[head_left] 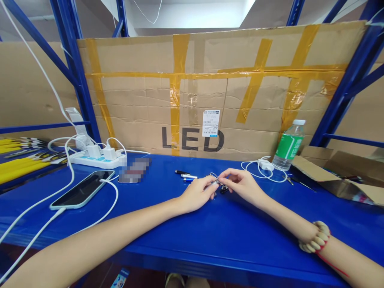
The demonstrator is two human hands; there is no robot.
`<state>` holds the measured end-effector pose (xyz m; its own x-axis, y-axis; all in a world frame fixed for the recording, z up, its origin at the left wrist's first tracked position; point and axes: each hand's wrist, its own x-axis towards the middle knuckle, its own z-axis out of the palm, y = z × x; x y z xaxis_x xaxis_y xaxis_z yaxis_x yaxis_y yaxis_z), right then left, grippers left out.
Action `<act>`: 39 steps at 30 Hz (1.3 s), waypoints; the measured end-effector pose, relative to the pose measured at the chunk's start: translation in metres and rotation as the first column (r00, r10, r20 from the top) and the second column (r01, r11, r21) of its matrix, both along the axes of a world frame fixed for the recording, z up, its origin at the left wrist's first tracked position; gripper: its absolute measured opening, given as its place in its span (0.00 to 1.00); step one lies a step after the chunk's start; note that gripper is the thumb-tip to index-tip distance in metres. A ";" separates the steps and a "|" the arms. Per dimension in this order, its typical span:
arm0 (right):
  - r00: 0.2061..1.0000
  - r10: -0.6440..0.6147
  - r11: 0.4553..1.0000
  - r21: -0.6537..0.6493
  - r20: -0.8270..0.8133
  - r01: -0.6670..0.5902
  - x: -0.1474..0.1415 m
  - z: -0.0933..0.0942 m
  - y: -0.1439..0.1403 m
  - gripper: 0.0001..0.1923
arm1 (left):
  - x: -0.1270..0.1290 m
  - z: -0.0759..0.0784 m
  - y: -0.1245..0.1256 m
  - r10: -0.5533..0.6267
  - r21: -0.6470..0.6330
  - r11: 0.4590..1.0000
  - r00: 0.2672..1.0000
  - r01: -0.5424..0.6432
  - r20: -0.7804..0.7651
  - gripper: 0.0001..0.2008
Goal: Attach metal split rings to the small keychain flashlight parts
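My left hand and right hand each keep a closed fingertip grip on one small metal part, low over the blue worktop for steadiness.

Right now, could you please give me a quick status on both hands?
Left hand and right hand pinching one small metal part together. Pens just behind on blue shelf. Nothing in the way.

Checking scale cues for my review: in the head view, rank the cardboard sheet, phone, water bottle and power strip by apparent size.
1. cardboard sheet
2. phone
3. power strip and water bottle: look alike, and the bottle stands upright farther back, so unranked.
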<state>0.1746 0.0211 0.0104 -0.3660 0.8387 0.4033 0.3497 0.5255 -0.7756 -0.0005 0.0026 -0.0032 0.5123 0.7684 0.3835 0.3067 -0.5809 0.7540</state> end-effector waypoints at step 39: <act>1.000 0.006 1.000 -0.010 0.002 -0.006 0.000 0.000 0.000 0.14 | -0.001 -0.001 0.001 0.007 0.000 1.000 1.000 -0.007 -0.023 0.11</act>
<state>0.1746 0.0211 0.0106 -0.3718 0.8405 0.3942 0.3477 0.5198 -0.7803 -0.0012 0.0034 -0.0042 0.5151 0.7721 0.3722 0.3279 -0.5787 0.7467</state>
